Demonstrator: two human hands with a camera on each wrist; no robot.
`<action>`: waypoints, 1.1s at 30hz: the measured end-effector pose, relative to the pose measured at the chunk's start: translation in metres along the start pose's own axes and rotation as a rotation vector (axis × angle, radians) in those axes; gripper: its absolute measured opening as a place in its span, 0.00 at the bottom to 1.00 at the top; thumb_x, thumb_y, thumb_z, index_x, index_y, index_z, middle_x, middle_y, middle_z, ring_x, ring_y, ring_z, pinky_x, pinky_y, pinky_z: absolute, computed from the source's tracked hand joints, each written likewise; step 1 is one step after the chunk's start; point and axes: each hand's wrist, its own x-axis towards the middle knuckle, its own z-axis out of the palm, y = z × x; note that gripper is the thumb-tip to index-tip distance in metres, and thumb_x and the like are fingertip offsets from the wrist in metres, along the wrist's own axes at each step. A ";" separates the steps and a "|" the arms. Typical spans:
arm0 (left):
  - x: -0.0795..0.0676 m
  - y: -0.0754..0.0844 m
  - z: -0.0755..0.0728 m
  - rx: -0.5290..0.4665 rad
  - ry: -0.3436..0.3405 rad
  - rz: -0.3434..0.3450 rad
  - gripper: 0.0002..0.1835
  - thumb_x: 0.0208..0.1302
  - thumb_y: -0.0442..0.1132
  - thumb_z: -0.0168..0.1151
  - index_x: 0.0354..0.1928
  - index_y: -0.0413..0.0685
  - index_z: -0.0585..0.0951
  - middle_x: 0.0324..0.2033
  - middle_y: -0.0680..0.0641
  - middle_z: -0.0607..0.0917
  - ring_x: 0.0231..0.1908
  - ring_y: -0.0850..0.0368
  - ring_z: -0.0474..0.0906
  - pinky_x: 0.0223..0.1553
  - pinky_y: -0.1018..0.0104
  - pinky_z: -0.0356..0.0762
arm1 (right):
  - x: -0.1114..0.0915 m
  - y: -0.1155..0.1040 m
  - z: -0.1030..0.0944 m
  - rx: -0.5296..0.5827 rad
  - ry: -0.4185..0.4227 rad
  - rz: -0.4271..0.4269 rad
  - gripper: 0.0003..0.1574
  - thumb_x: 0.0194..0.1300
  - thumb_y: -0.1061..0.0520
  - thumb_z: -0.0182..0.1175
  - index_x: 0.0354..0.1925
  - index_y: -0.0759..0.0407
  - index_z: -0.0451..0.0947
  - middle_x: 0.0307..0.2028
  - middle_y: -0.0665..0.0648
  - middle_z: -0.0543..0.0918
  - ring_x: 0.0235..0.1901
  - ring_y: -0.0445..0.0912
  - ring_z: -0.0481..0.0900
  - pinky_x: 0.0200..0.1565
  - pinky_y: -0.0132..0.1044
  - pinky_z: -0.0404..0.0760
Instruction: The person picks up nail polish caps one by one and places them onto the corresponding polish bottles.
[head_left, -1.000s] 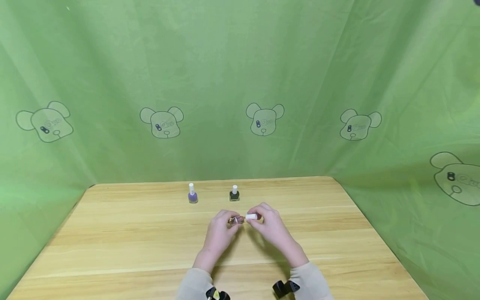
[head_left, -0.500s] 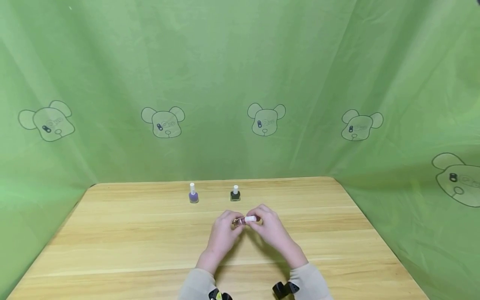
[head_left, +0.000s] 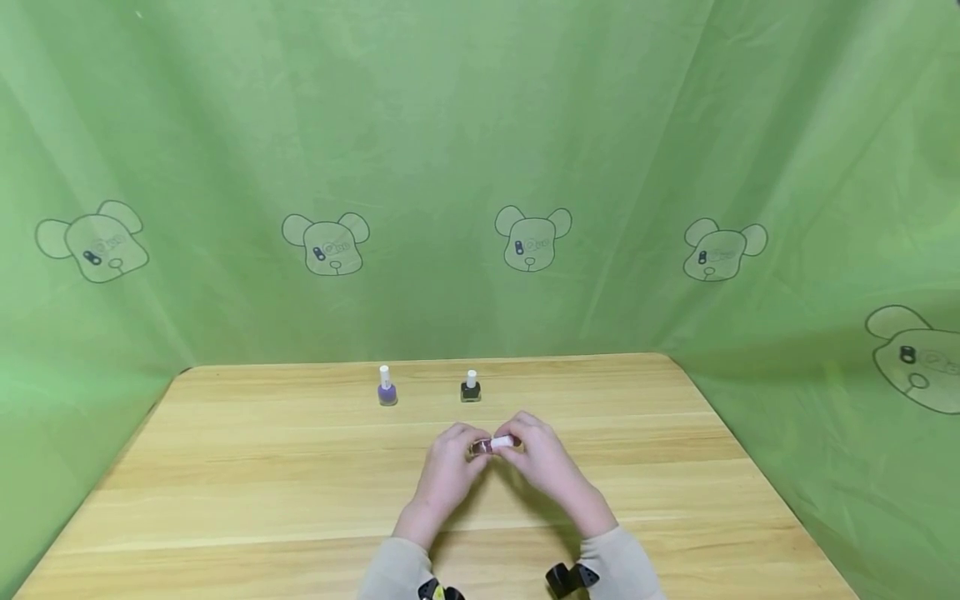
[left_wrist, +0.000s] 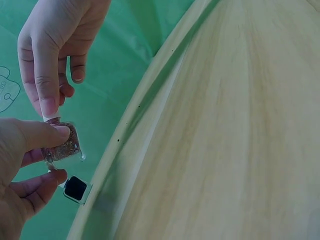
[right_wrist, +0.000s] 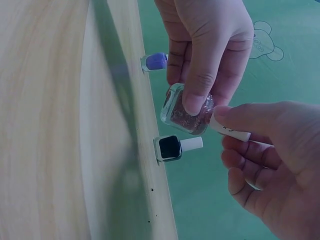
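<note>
My left hand point(head_left: 447, 469) grips a small clear glass nail polish bottle point(right_wrist: 177, 116) with dark reddish glittery contents, thumb on one flat side. The fingers of my right hand point(head_left: 547, 457) pinch its white cap point(right_wrist: 235, 132), which sits against the bottle's neck. Bottle and cap lie tilted nearly sideways above the table, between both hands. In the left wrist view the cap is mostly hidden behind the right thumb. A black nail polish bottle point(head_left: 470, 390) with a white cap stands upright just beyond the hands.
A purple nail polish bottle point(head_left: 387, 392), also white-capped, stands upright left of the black one. Both are near the far edge of the wooden table point(head_left: 262, 483). A green curtain point(head_left: 427, 125) with printed bear heads hangs around the table's back and sides.
The left hand has moved slightly right with the bottle, closing the gap between its neck and the white cap. The right hand has shifted slightly. The standing bottles stay put.
</note>
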 end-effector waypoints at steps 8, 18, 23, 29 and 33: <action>0.001 -0.004 0.000 -0.092 -0.007 -0.045 0.14 0.55 0.38 0.71 0.44 0.45 0.84 0.38 0.49 0.86 0.38 0.58 0.82 0.43 0.68 0.84 | 0.002 0.003 -0.003 0.077 -0.022 0.054 0.20 0.57 0.57 0.69 0.48 0.58 0.80 0.37 0.50 0.81 0.38 0.41 0.75 0.41 0.37 0.82; 0.003 -0.012 -0.001 -0.281 -0.050 -0.134 0.16 0.56 0.40 0.70 0.46 0.43 0.84 0.39 0.45 0.85 0.36 0.57 0.81 0.39 0.75 0.81 | 0.004 0.011 -0.008 0.270 -0.040 0.067 0.24 0.63 0.53 0.64 0.58 0.52 0.78 0.53 0.54 0.84 0.46 0.45 0.78 0.44 0.32 0.79; 0.003 -0.013 0.000 -0.310 -0.064 -0.140 0.16 0.57 0.41 0.70 0.46 0.43 0.84 0.39 0.45 0.85 0.37 0.58 0.82 0.39 0.76 0.81 | 0.003 0.011 -0.009 0.287 -0.062 0.090 0.19 0.64 0.54 0.63 0.54 0.50 0.81 0.51 0.52 0.85 0.43 0.43 0.77 0.42 0.29 0.76; 0.002 -0.012 0.000 -0.299 -0.066 -0.128 0.15 0.56 0.41 0.71 0.46 0.44 0.85 0.39 0.47 0.85 0.36 0.61 0.80 0.38 0.76 0.81 | 0.003 0.010 -0.007 0.271 -0.039 0.114 0.15 0.63 0.53 0.64 0.49 0.50 0.83 0.45 0.50 0.87 0.39 0.39 0.75 0.40 0.28 0.75; 0.002 -0.010 -0.001 -0.299 -0.076 -0.136 0.15 0.56 0.41 0.71 0.45 0.45 0.85 0.38 0.48 0.85 0.35 0.63 0.78 0.38 0.77 0.80 | 0.004 0.009 -0.007 0.252 0.004 0.126 0.13 0.61 0.51 0.67 0.44 0.53 0.85 0.38 0.49 0.87 0.34 0.38 0.74 0.37 0.28 0.74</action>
